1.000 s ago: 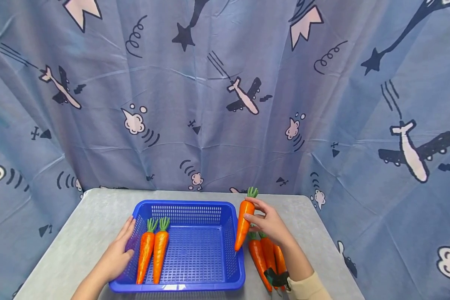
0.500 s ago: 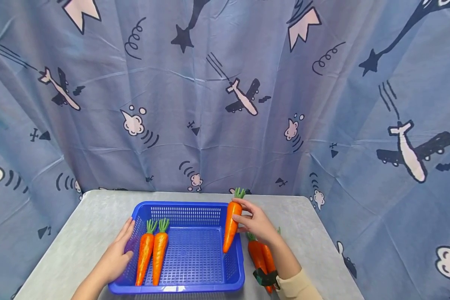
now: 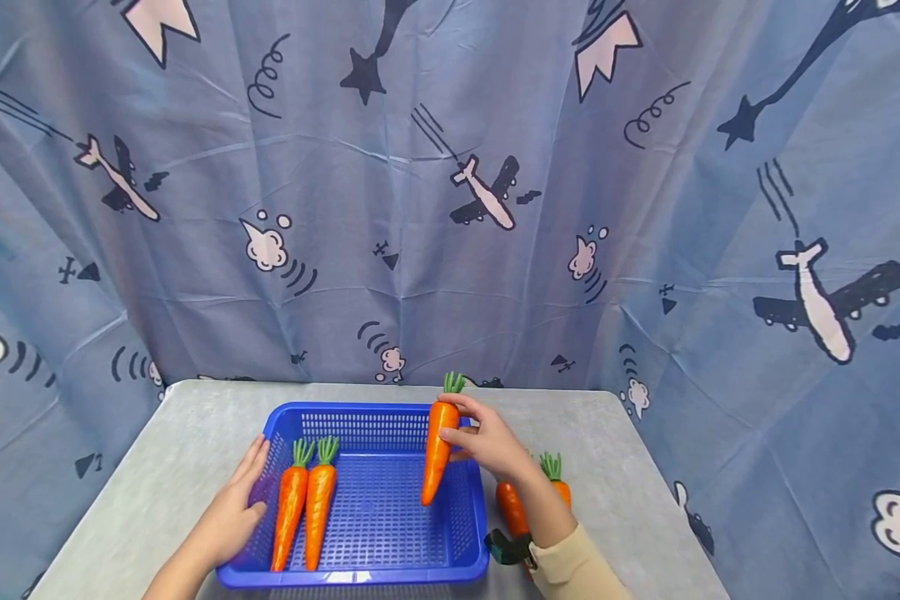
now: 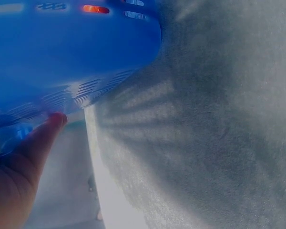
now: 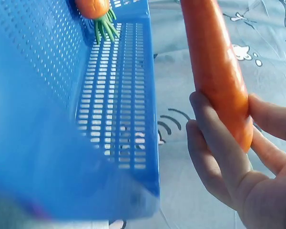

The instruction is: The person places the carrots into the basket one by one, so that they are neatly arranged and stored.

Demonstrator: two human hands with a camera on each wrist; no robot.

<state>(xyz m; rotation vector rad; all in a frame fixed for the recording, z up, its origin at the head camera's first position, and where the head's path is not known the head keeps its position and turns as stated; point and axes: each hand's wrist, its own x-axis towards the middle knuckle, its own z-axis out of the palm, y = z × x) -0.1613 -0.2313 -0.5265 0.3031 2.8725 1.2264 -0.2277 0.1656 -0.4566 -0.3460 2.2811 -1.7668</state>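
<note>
My right hand [image 3: 487, 437] pinches an orange carrot [image 3: 437, 454] near its green top, fingers and thumb on either side. The carrot hangs tip down over the right part of a blue plastic basket [image 3: 352, 577]. From the right wrist view, the held carrot [image 5: 217, 62] shows beside the basket wall [image 5: 150, 119]. Two more carrots [image 3: 290, 508] lie side by side in the basket's left part, tops away from me. Along the basket's left rim rests my left hand [image 3: 232, 508], fingers extended. One finger [image 4: 43, 143] touches the basket's outer side in the left wrist view.
Right of the basket, more carrots [image 3: 512, 507] lie on the light grey table [image 3: 607, 467], partly hidden under my right forearm. A dark band [image 3: 508, 547] circles the right wrist. A blue patterned curtain [image 3: 390, 250] hangs behind and around the table.
My right hand has carried the carrot leftward, from beyond the basket's right rim to over its inside. My left hand stays on the left rim.
</note>
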